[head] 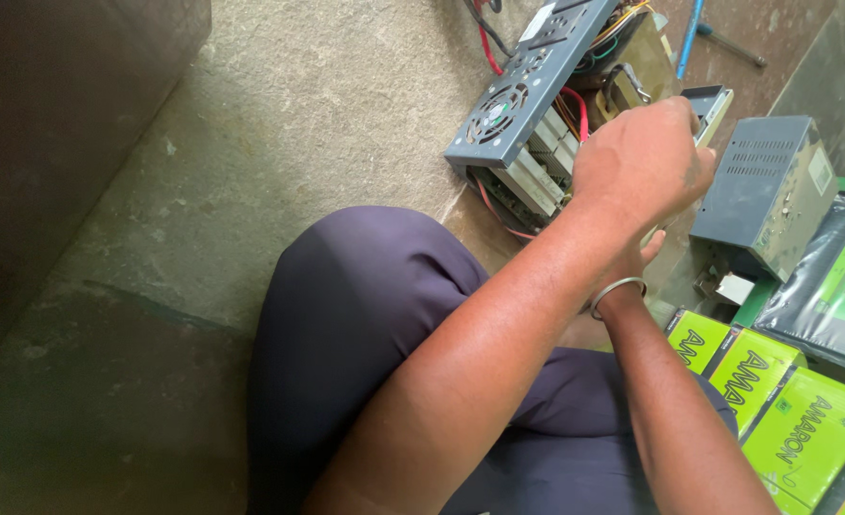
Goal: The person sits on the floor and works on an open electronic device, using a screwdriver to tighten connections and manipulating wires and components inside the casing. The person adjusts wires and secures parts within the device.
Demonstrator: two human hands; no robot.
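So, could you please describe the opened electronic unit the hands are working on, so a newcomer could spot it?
On the stone floor, just beyond the left hand, stands the opened grey unit. Unlike the closed grey box beside it, it shows a round fan grille and bare wiring.

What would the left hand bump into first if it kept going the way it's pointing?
Probably the opened grey electronics unit. The left hand, a closed fist, points up and away at the unit's exposed insides beside the fan panel. Depth is hard to judge; it may already touch.
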